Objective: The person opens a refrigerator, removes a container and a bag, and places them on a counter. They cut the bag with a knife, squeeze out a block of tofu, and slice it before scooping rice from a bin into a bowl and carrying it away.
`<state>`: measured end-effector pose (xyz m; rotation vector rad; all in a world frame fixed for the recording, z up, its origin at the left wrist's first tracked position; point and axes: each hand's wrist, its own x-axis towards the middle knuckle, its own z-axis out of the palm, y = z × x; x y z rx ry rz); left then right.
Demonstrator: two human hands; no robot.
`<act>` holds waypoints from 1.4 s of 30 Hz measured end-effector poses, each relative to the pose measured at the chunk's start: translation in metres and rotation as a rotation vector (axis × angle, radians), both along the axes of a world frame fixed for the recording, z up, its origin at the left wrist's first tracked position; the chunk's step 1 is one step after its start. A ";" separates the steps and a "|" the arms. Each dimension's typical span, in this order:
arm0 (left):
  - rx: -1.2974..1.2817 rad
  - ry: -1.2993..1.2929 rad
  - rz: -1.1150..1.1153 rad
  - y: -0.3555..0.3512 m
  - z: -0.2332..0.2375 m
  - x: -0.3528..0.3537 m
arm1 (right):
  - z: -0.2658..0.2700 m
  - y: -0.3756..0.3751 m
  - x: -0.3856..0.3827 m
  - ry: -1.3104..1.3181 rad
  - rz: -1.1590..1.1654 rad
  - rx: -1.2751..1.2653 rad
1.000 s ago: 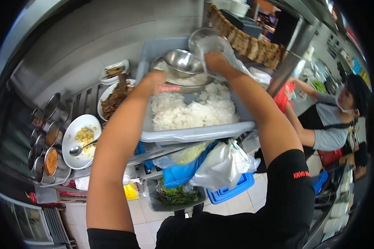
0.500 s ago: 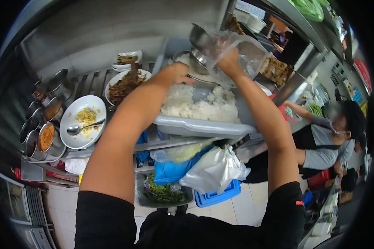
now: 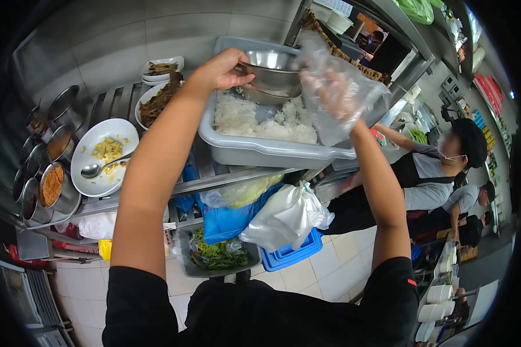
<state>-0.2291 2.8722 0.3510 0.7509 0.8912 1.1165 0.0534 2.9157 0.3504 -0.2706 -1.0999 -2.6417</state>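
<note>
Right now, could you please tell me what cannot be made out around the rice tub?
Head view:
Right hand: blurred inside the plastic bag; grip unclear.
Bowl held by left hand: bottom hidden by its near wall.
Rice under the bowl: covered.
Leftmost pots: dim at the dark lens edge.

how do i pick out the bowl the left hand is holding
Find the big grey tub of white rice in the middle. At its far end the left hand grips a steel bowl by the rim. It is the upper, deeper one; a second bowl lies under it.
</note>
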 end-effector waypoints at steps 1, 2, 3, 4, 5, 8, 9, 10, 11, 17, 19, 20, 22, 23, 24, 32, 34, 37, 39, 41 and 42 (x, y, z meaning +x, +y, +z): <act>0.078 0.016 0.070 0.002 -0.003 0.001 | -0.006 0.019 0.010 -0.059 -0.162 0.316; 0.160 0.028 0.141 0.004 -0.004 0.000 | -0.011 0.038 0.020 -0.144 -0.279 0.609; 0.164 -0.026 0.133 0.004 -0.006 -0.004 | -0.009 0.030 0.023 -0.335 -0.247 1.254; 0.166 -0.032 0.134 0.006 -0.011 -0.007 | -0.009 0.018 0.026 -0.525 -0.189 1.895; 0.218 -0.051 0.158 0.008 -0.018 -0.008 | -0.010 0.006 0.028 -0.711 -0.098 2.536; 0.274 -0.084 0.216 0.003 -0.031 -0.006 | -0.027 -0.022 -0.009 -0.903 0.587 3.050; 0.233 -0.104 0.265 -0.004 -0.027 -0.004 | -0.032 -0.022 -0.015 -0.896 0.585 3.056; 0.189 -0.128 0.316 -0.007 -0.025 -0.001 | -0.043 -0.019 -0.020 -0.824 0.529 3.100; 0.196 -0.029 0.351 -0.007 -0.028 0.001 | -0.057 -0.016 -0.028 -0.730 0.492 3.139; 0.582 -0.208 0.269 0.016 -0.065 0.002 | -0.040 -0.057 -0.128 -0.267 1.050 3.284; 0.535 -0.098 0.384 0.022 -0.061 0.002 | -0.043 -0.081 -0.134 -0.519 1.025 3.444; 0.478 -0.059 0.424 0.016 -0.052 0.001 | -0.050 -0.074 -0.132 -0.431 1.007 3.463; 0.359 0.012 0.496 0.006 -0.035 -0.004 | -0.053 -0.060 -0.128 -0.063 0.283 3.049; 0.327 0.020 0.516 0.002 -0.031 -0.005 | -0.056 -0.052 -0.126 -0.017 0.270 2.809; 0.293 0.026 0.518 0.002 -0.030 0.000 | -0.059 -0.055 -0.126 -0.042 0.254 2.809; 0.252 0.243 0.452 -0.015 -0.016 0.011 | -0.064 -0.042 -0.119 0.082 0.451 3.078; 0.266 0.262 0.487 -0.012 -0.019 0.012 | -0.033 -0.060 -0.105 -0.054 0.600 3.165; 0.302 0.293 0.455 -0.011 -0.024 0.010 | -0.014 -0.036 -0.079 -0.471 0.192 2.822; 0.299 0.358 0.461 -0.016 -0.021 0.011 | 0.013 -0.035 -0.060 -0.606 -0.009 2.671; 0.273 0.374 0.435 -0.024 -0.016 0.014 | 0.029 -0.028 -0.034 -0.528 -0.371 2.432; 0.248 0.402 0.417 -0.028 -0.014 0.017 | 0.016 -0.009 -0.031 -0.599 -0.631 2.356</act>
